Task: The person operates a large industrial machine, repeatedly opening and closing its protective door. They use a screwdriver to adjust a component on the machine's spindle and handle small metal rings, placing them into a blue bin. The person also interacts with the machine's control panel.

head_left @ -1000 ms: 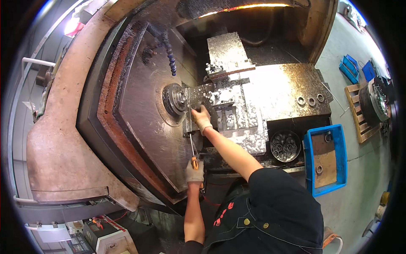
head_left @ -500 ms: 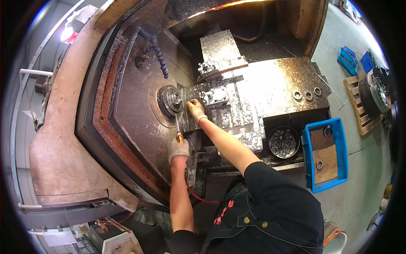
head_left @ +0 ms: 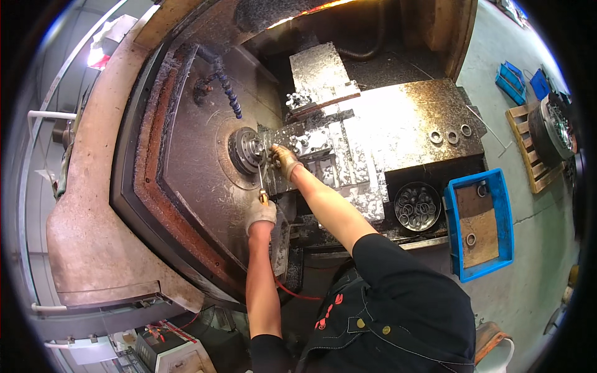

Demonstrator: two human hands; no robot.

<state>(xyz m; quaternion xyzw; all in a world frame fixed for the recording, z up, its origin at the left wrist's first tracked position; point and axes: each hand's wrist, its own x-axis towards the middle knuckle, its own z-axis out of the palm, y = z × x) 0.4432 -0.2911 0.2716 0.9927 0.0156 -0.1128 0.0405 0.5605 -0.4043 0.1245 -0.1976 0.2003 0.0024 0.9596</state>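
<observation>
My left hand (head_left: 261,214), in a pale work glove, is closed around an air blow gun with an orange body (head_left: 263,197). Its thin metal nozzle (head_left: 260,177) points up at the lower edge of the round lathe chuck (head_left: 246,150). My right hand (head_left: 285,162), in a stained yellowish glove, is just right of the chuck with its fingers bent toward the chuck's face. What those fingers hold, if anything, is too small to make out. Beside it sits a metal tool holder (head_left: 314,142) on the chip-covered slide.
Several metal rings lie in a round pan (head_left: 417,207); three rings (head_left: 453,137) stand on the machine's flat cover. A blue bin (head_left: 456,245) holds two rings. A segmented blue coolant hose (head_left: 230,93) hangs above the chuck. A red hose (head_left: 298,295) runs below my left forearm.
My right hand has shifted slightly left, nearer the chuck. My left hand is a touch lower in relation to the chuck, with the nozzle still aimed at it. The whole view has shifted slightly.
</observation>
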